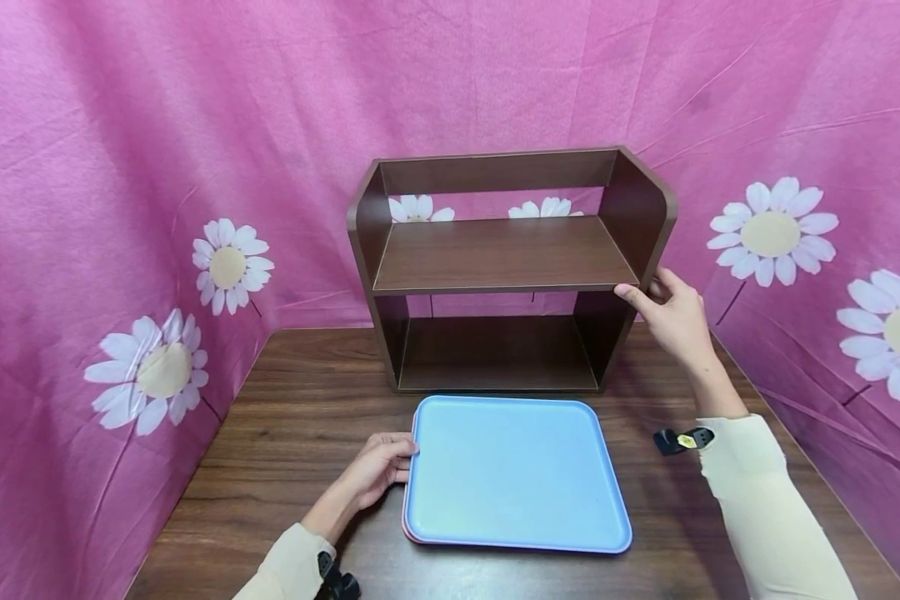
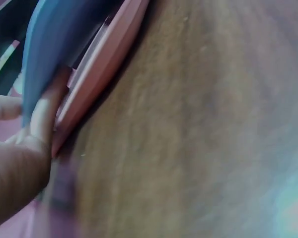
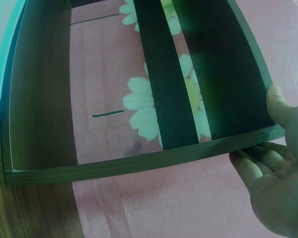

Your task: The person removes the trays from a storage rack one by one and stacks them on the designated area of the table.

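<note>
A two-tier dark brown wooden shelf point(image 1: 506, 254) stands upright toward the back of the table. My right hand point(image 1: 675, 321) grips its right side panel, the thumb on the front edge by the middle board and the other fingers around the outside. In front of the shelf lies a light blue tray point(image 1: 517, 479). My left hand point(image 1: 378, 468) pinches the left rim of this tray, thumb on top and fingers beneath. Under it, a pink tray point(image 2: 102, 62) shows in the left wrist view, with a finger in the gap between the two.
The brown wood-grain table point(image 1: 285, 417) carries all of this. Pink cloth point(image 1: 307, 100) printed with white daisies hangs behind and at both sides, close to the table's edges.
</note>
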